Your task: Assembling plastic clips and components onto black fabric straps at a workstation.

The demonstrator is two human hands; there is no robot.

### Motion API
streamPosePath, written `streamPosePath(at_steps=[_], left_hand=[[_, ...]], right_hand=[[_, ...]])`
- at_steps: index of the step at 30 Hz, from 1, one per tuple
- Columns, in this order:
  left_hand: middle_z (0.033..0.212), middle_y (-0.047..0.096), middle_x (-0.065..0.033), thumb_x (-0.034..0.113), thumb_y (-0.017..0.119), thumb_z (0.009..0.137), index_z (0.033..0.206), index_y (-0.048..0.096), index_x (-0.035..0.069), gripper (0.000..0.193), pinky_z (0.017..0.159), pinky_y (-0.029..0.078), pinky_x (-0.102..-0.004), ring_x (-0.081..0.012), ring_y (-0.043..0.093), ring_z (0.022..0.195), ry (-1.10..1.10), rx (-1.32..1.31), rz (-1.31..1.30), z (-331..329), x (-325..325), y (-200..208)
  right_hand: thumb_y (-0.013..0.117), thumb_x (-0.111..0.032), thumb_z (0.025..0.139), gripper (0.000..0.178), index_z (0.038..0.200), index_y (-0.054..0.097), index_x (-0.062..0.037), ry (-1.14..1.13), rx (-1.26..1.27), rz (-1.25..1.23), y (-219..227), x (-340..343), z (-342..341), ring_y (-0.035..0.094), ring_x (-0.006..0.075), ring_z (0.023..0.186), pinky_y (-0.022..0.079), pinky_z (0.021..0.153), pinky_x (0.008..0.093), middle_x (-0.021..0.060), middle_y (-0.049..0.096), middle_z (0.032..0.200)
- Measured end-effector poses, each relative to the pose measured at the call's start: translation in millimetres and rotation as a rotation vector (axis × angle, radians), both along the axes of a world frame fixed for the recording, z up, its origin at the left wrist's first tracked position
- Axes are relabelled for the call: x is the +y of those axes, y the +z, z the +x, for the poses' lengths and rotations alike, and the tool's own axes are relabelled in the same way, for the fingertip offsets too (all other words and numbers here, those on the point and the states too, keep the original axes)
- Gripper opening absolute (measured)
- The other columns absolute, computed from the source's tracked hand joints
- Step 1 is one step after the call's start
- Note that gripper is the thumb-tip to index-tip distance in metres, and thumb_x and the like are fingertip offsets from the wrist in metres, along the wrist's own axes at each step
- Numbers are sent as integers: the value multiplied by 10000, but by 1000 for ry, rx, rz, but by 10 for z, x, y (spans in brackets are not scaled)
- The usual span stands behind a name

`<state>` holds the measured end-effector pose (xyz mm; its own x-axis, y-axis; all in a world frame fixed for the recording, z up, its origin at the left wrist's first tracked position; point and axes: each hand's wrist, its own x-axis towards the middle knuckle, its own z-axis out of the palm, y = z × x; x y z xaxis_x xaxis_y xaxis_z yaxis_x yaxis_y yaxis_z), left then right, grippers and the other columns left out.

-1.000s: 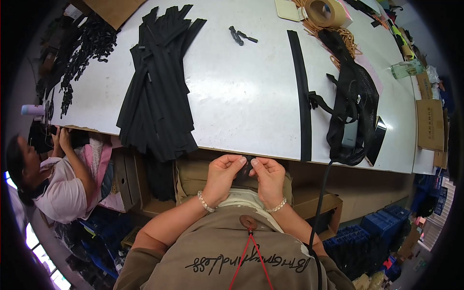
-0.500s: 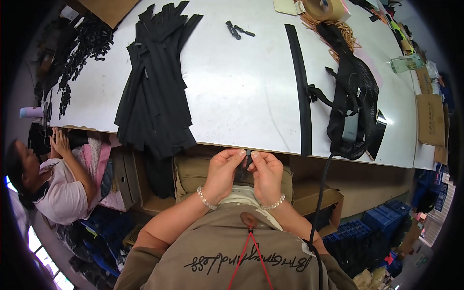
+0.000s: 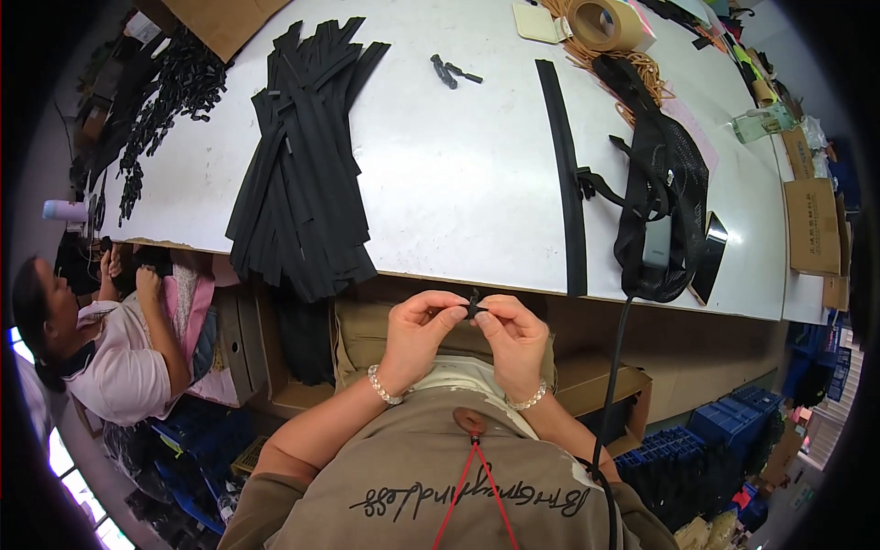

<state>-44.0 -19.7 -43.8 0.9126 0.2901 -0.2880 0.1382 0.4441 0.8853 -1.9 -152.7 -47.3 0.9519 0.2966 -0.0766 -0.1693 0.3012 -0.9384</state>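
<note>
Left hand: grip narrow, thumb and fingertips closed on a small, dark black piece at the centre of the frame. Right hand: grip narrow, pinching the same piece from the opposite side. The piece lies between the two hands, just off the near edge of the white, glossy tabletop; its exact shape is partly hidden by the fingers.

Markings: the brown fabric shirt, lower centre, bears black handwritten-style lettering, inverted in the frame. The brown cardboard carton at the right edge carries dark printed characters. A white rectangular label is located at the upper left of the frame. A small white mark on the black mesh bag, right of centre, is too small to read. A grey, box-shaped device sits in the bag, with a black cable running below.

Tabletop layout: a pile of long, flat black strips, left of centre; two small black parts, upper centre; one single black strip, left of the bag.
</note>
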Motion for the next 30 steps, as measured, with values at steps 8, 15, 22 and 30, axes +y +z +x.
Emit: streamPosePath(at_steps=[8,15,22,30], left_hand=[[943,595,-52,-39,637,793,883,626,15,105,783,440,-241,-106,534,880,-40,-67,48,14,8,-70],[822,606,-5,43,635,833,901,632,11,75,676,440,-193,-58,535,736,-56,247,-56,65,36,-52],[786,625,4,111,628,858,904,636,35,89,533,374,-169,-16,506,633,6,381,-384,68,24,-225],[893,634,-47,81,605,867,928,624,21,88,743,465,-238,-99,575,828,79,328,-534,118,-25,-198]], right_hand=[[599,87,806,124,923,621,53,-11,7,-34,-19,-38,17,587,130,777,491,690,227,110,593,958],[617,15,823,65,879,608,47,5,417,-130,-16,-29,74,606,125,668,511,622,238,70,620,771],[633,-51,833,88,861,612,31,3,550,-52,-135,7,123,569,98,589,469,542,220,45,609,718],[613,-24,833,45,845,617,20,-2,546,17,-201,41,166,543,89,576,448,539,209,45,613,738]])
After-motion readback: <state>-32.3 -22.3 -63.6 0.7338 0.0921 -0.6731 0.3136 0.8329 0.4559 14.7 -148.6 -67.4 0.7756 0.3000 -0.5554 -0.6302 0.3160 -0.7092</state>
